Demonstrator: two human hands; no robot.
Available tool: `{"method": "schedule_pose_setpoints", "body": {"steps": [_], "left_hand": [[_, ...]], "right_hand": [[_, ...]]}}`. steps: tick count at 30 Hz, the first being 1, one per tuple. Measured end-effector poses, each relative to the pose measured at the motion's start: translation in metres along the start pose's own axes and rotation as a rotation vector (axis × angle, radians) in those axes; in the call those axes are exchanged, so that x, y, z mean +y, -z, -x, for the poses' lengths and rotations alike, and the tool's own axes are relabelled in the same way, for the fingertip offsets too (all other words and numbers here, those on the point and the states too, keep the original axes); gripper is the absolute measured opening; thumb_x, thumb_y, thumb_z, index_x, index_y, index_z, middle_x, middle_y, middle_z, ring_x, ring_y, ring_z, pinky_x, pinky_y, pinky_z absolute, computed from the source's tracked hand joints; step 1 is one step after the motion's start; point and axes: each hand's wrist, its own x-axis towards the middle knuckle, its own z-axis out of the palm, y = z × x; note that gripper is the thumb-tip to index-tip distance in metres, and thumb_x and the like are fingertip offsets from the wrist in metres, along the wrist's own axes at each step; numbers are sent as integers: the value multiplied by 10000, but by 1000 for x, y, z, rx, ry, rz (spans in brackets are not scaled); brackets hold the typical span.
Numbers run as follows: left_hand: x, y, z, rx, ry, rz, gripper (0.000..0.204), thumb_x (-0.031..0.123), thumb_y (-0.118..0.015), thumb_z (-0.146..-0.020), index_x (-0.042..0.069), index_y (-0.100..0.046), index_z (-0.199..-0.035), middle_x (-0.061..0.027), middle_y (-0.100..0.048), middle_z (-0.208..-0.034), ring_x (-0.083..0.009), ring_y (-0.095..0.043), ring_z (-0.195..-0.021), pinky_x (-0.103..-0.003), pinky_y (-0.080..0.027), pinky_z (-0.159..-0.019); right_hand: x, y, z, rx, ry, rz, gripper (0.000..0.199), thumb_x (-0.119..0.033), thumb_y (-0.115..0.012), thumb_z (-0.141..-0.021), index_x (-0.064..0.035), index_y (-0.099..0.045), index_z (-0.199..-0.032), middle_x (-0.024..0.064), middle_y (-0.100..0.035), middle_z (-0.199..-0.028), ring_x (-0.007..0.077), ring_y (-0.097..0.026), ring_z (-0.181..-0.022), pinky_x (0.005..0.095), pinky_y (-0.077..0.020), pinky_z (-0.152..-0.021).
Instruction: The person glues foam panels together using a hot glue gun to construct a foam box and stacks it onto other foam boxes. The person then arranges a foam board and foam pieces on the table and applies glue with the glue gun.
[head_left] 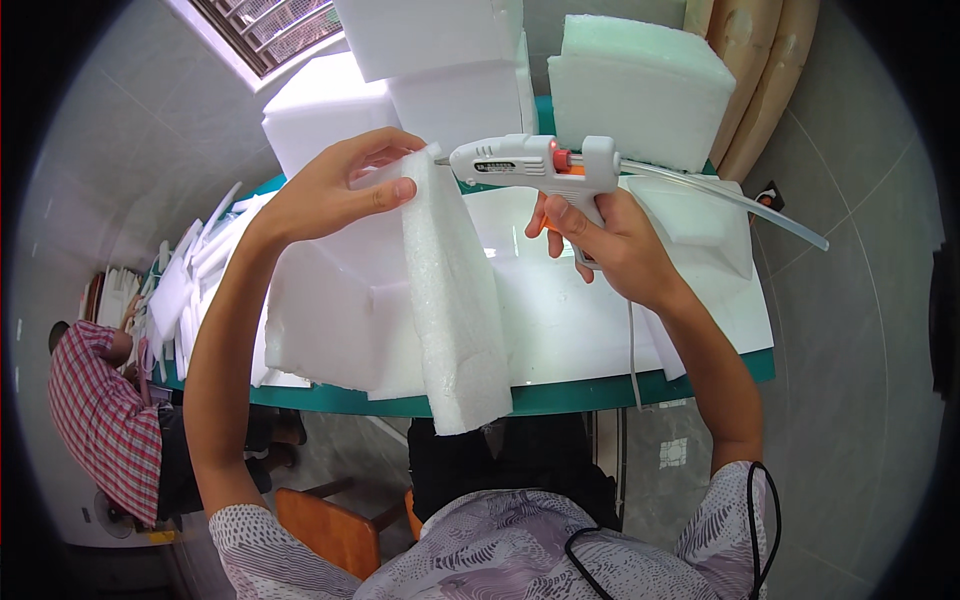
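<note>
My right hand [625, 245] is wrapped round the handle of a white hot glue gun [505, 160], with fingers by its orange trigger. A long translucent glue stick [745, 195] sticks out of the gun's back. The nozzle points left and is at the top end of a white foam piece [455, 310], touching it or very close. My left hand [335, 190] grips that piece near its top end, thumb on the near face and the other fingers partly hidden behind. The foam's thick, rough edge faces me, and its lower end hangs past the table's front edge.
White foam blocks [640, 90] stand along the back of the green table [560, 395]. A heap of foam strips [185, 285] lies at the left. The gun's cord [632, 350] drops over the front edge. A person in a checked shirt [110, 410] is at far left, near a wooden chair [330, 530].
</note>
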Motion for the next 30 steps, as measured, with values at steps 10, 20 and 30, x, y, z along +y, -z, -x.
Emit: {"method": "schedule_pose_setpoints", "body": {"steps": [10, 20, 30], "left_hand": [[0, 1, 0, -10, 12, 44, 932, 794, -609, -644, 41, -576, -1192, -174, -595, -1178, -349, -524, -1187, -599, -272, -1086], [6, 2, 0, -11, 27, 45, 885, 760, -616, -663, 59, -580, -1202, -182, -593, -1192, -362, -514, -1205, -599, -307, -1062], [1, 2, -7, -16, 40, 41, 902, 798, -612, -624, 71, -601, -1157, -188, -613, -1156, -370, -545, -1169, -610, -359, -1022]], "right_hand": [[0, -1, -2, 49, -4, 70, 603, -513, -552, -919, 54, -590, -1120, 69, -627, -738, 96, -496, -482, 233, -423, -441], [0, 2, 3, 24, 21, 60, 465, -460, -550, -938, -14, -642, -1033, 82, -648, -828, 103, -499, -519, 237, -418, -463], [-1, 5, 3, 50, 29, -4, 425, -428, -543, -950, -25, -641, -1039, 70, -644, -868, 81, -473, -516, 232, -409, -461]]}}
